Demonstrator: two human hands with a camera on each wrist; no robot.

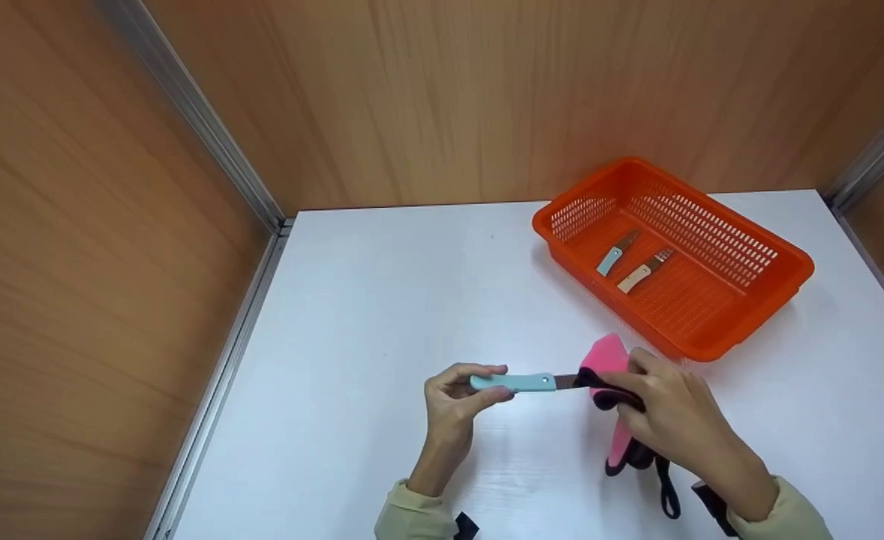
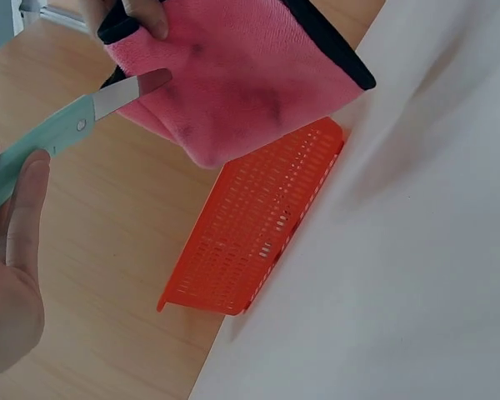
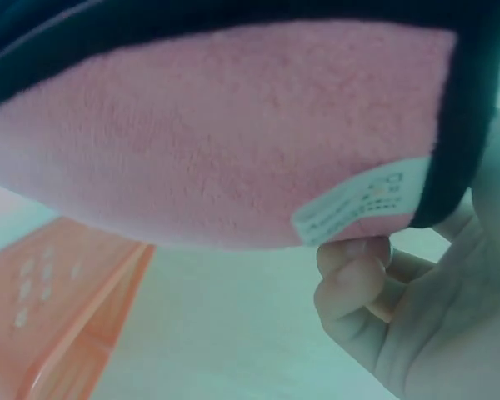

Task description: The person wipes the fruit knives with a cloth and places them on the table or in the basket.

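My left hand [image 1: 453, 405] pinches the mint handle of a small knife [image 1: 517, 383] between thumb and fingers. The blade points right, and its tip overlaps a pink cloth [image 1: 607, 356] with black edging. That cloth hangs from my right hand [image 1: 671, 405], which grips it by the edge. Dark smudges mark the pink pile in the left wrist view, where the blade [image 2: 121, 96] shows bright metal. A white label [image 3: 362, 202] is sewn near the cloth's corner in the right wrist view.
An orange plastic basket [image 1: 701, 304] stands at the back right of the white table [image 1: 352, 322]. Inside lie a light-blue-handled knife [image 1: 614, 255] and a beige-handled utensil [image 1: 641, 274] with a slotted end. Wooden panels [image 1: 442, 97] rise behind and at the sides.
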